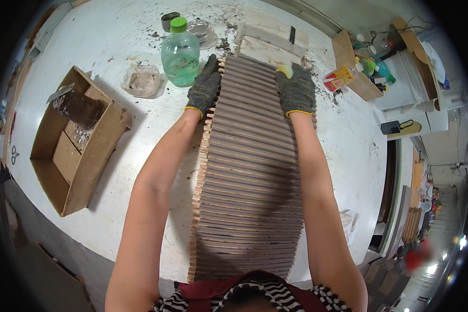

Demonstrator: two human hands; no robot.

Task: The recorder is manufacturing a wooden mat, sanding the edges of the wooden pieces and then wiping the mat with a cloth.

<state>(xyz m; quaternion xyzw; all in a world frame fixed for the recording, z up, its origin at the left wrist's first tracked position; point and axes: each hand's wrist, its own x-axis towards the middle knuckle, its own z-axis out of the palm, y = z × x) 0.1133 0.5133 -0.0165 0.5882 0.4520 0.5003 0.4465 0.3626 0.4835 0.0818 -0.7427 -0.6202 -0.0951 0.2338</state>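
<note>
A long row of narrow brown wooden strips (pixel 249 156), packed side by side, runs from my body toward the far side of the table. My left hand (pixel 205 88), in a dark grey knit glove with a yellow cuff, lies along the row's far left edge with its fingers stretched out. At the far right edge rests my right hand (pixel 298 92), gloved the same way, its fingers bent. A small pale yellow piece (pixel 284 70) shows at its thumb and forefinger; its kind I cannot make out. Lower finger parts on both sides are hidden.
Close to my left hand stands a green-capped bottle (pixel 180 57) of liquid. A clear plastic container (pixel 142 81) and an open cardboard box (pixel 70 156) lie farther left. Beyond the strips are wrapped pale blocks (pixel 270 41). Another box (pixel 356 73) with bottles sits right. Dark crumbs dot the white table (pixel 135 119).
</note>
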